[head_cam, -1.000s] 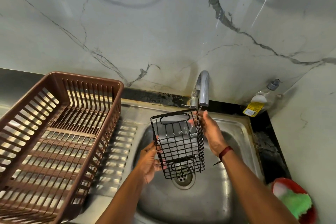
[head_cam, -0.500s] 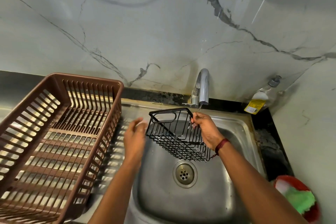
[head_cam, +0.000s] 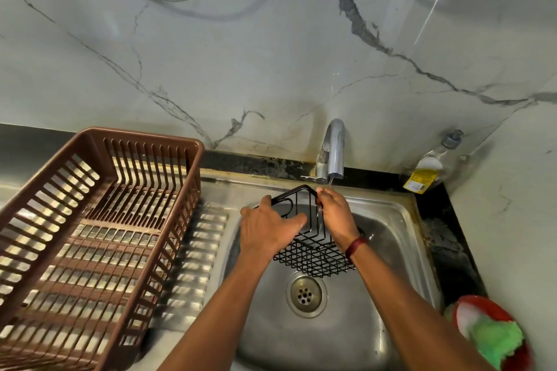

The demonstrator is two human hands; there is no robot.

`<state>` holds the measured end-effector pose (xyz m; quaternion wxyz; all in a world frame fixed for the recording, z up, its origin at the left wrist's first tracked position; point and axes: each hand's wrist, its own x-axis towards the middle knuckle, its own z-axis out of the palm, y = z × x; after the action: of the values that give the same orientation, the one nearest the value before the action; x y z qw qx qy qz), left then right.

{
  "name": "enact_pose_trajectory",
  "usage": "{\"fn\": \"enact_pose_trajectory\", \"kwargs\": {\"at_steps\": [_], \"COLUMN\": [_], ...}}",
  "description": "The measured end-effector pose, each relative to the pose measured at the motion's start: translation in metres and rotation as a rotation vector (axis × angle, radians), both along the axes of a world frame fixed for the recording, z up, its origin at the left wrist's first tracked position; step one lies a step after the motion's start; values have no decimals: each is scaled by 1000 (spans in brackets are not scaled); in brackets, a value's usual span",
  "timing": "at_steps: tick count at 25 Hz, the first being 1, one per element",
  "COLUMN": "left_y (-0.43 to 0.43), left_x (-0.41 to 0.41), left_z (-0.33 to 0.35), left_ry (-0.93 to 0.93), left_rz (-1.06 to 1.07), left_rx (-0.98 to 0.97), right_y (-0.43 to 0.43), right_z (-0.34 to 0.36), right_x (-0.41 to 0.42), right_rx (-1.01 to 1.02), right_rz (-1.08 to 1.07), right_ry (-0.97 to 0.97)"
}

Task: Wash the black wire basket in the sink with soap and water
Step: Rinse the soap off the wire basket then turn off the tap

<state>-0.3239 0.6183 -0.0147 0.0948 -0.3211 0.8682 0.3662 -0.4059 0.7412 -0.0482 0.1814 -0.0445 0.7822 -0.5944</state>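
Two bare hands are reaching in from the lower edge and meeting over the sink (head_cam: 401, 221). Starting at the left, a brown plastic dish rack (head_cam: 90, 238) is sitting on the ribbed steel drainboard (head_cam: 199, 250). The left hand (head_cam: 266, 227) is lying palm-down across the near-left rim of the black wire basket (head_cam: 313, 253), its fingers curling over the top wire and the thumb stretching right across the opening. The right hand (head_cam: 336, 217), a red band at its wrist, is pinching the far-right rim corner with fingers closed around the wire. Both are holding the basket up above the drain (head_cam: 306, 296), just below the tap (head_cam: 334, 150), tilted so its opening is facing up and away toward the wall while its mesh bottom is slanting down toward the viewer. A thin stream is running from the spout. Farther right, a clear soap bottle (head_cam: 428, 172) is leaning in the corner on the dark surface (head_cam: 437, 211), and a red bowl (head_cam: 494, 310) with a green scrubber (head_cam: 494, 340) is resting nearest the viewer. Grey-veined marble is covering the wall.
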Motion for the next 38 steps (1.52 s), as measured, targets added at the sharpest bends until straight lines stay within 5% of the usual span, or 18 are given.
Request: {"fn": "enact_pose_trajectory", "kwargs": {"at_steps": [3, 7, 14, 22, 30, 38], "left_y": [4, -4, -22, -5, -22, -18], "left_x": [-2, -2, 5, -2, 10, 10], "left_z": [-1, -1, -6, -6, -5, -15], "left_ry": [21, 16, 14, 38, 16, 36], "left_rz": [36, 69, 161, 136, 182, 222], "left_rx": [45, 38, 77, 92, 102, 173], "right_y": [-8, 5, 53, -8, 58, -4], "right_z": [5, -9, -51, 6, -42, -1], "right_x": [6, 8, 28, 28, 28, 37], "right_rx": [180, 242, 396, 363, 470, 516], "right_rz": [187, 387, 250, 436, 191, 512], "right_ry": [200, 237, -23, 376, -13, 434]}}
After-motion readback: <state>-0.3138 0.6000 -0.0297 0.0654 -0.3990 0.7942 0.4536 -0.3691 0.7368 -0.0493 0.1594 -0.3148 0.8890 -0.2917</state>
